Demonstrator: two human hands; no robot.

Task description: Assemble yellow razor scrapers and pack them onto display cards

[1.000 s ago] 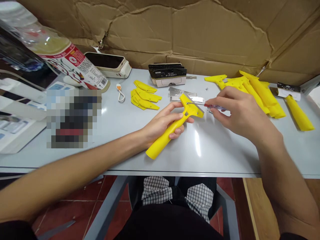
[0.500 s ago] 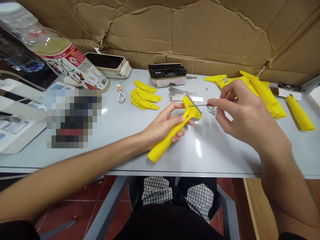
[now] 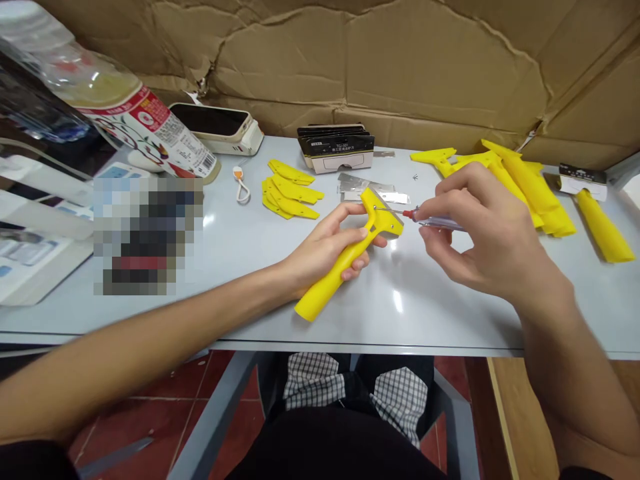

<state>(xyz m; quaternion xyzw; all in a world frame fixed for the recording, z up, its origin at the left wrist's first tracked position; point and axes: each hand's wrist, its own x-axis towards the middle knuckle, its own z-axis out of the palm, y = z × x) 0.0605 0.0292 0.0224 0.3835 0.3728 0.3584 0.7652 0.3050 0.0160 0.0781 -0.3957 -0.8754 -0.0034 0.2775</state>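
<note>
My left hand point(image 3: 333, 250) is wrapped round the neck of a yellow scraper point(image 3: 333, 283), whose wide head points up and away from me with a metal blade along its edge. Two small screws show in that head. Between its fingers my right hand point(image 3: 485, 230) holds a screwdriver point(image 3: 435, 221) with a clear handle and red collar; its tip meets the upper left screw. Thin metal blades point(image 3: 367, 189) lie just behind the scraper head. Several yellow plates point(image 3: 293, 193) are piled left of them.
Black card packs point(image 3: 337, 150) stand near the cardboard wall point(image 3: 280, 60). Yellow scraper handles point(image 3: 530, 187) are heaped at right, beside one handle with a black card point(image 3: 583, 177). At left are a bottle point(image 3: 165, 133), a phone-like device point(image 3: 215, 123) and a white loop point(image 3: 241, 190).
My right hand has turned and shifted slightly, so more of the screwdriver's handle shows. The scraper in my left hand has barely moved.
</note>
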